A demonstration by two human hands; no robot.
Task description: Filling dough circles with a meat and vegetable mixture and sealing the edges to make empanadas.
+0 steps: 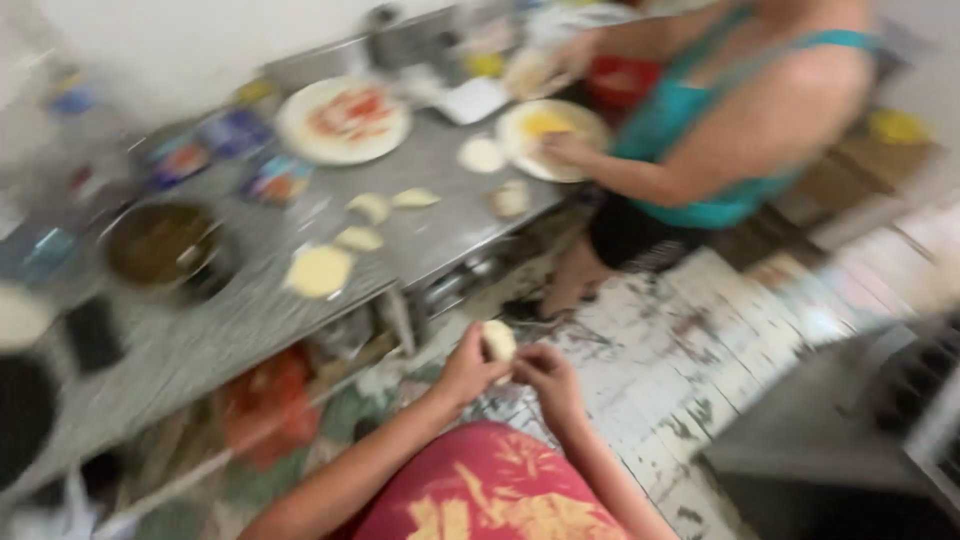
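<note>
Holding: left hand and right hand both pinch a pale dough piece between their fingers, out past the table's front edge
Table: steel top, its near rim running diagonally, with dough rounds lying close to that rim
Pot: dark filling, left of the rounds
Co-worker: stands at the far corner, hand on a plate
Floor: worn painted boards, open between the two people
</note>
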